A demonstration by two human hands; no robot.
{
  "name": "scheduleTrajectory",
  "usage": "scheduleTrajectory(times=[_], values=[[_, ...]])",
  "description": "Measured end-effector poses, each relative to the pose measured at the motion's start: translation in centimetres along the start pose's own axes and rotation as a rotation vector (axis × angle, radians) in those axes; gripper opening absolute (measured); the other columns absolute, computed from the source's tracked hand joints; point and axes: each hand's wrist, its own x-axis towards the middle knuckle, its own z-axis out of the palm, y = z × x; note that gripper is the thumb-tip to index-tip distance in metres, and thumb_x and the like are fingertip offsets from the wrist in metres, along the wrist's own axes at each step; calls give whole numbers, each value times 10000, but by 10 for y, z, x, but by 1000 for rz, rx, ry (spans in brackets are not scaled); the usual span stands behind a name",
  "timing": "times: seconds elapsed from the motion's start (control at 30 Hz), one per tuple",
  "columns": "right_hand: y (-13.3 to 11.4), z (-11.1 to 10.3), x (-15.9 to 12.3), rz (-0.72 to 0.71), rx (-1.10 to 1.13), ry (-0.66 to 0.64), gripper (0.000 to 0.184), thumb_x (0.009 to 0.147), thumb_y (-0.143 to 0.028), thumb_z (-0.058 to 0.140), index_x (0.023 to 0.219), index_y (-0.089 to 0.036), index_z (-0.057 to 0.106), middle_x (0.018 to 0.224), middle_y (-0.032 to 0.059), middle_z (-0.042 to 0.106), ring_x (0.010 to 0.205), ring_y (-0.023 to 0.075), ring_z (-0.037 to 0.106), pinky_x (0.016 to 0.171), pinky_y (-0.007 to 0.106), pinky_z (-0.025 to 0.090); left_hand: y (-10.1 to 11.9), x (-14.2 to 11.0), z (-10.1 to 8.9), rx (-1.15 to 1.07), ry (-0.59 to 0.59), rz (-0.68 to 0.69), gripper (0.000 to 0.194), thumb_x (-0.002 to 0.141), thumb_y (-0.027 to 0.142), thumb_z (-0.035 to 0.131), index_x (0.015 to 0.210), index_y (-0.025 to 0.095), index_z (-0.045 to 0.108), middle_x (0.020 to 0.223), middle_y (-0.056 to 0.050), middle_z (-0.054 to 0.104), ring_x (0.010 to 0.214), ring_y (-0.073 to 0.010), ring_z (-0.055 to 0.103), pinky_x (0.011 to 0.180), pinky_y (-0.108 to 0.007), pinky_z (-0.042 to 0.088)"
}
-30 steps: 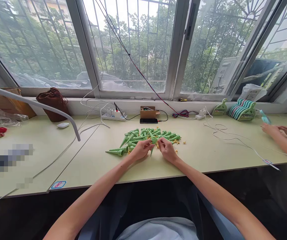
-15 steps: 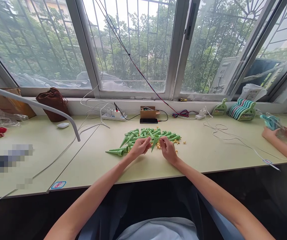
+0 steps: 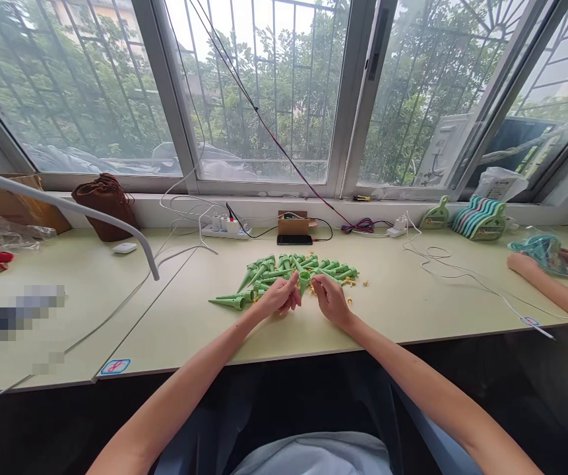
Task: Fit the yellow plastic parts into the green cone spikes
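Observation:
Between my hands is a hollow green plastic spike [image 3: 304, 280], its round open end facing up toward me. My left hand [image 3: 282, 296] is closed, with its thumb and fingers on the spike's left side. My right hand [image 3: 332, 299] is pinched closed just right of the spike's rim; whatever its fingertips hold is too small or hidden to make out. Beyond my hands lies a pile of similar green spikes [image 3: 264, 264], with several small yellow plastic pieces [image 3: 349, 282] scattered at its right side and partly hidden behind my hands.
A phone [image 3: 294, 240] rests against a small cardboard box [image 3: 293, 223]. Behind are a power strip [image 3: 227, 229] and loose white cables [image 3: 442, 254]. Green dustpan-like items [image 3: 481, 219] stand at right. Another person's hand [image 3: 524, 264] is by a bagged teal item [image 3: 543, 251].
The spike has shifted slightly left and turned more upright, its opening toward me. My right fingers have come away from its rim. The other person's hands moved with the bagged item.

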Motion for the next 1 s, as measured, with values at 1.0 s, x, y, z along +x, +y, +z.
scheduleTrajectory(times=[1.0], values=[[0, -1, 0, 19, 11, -33, 171, 1004, -258, 379, 899, -212, 506, 691, -11, 493, 565, 127, 426, 556, 253, 347, 6, -4, 0, -19, -49, -5, 740, 881, 730, 301, 863, 95, 680, 735, -64, 637, 426, -79, 484, 412, -230, 307]])
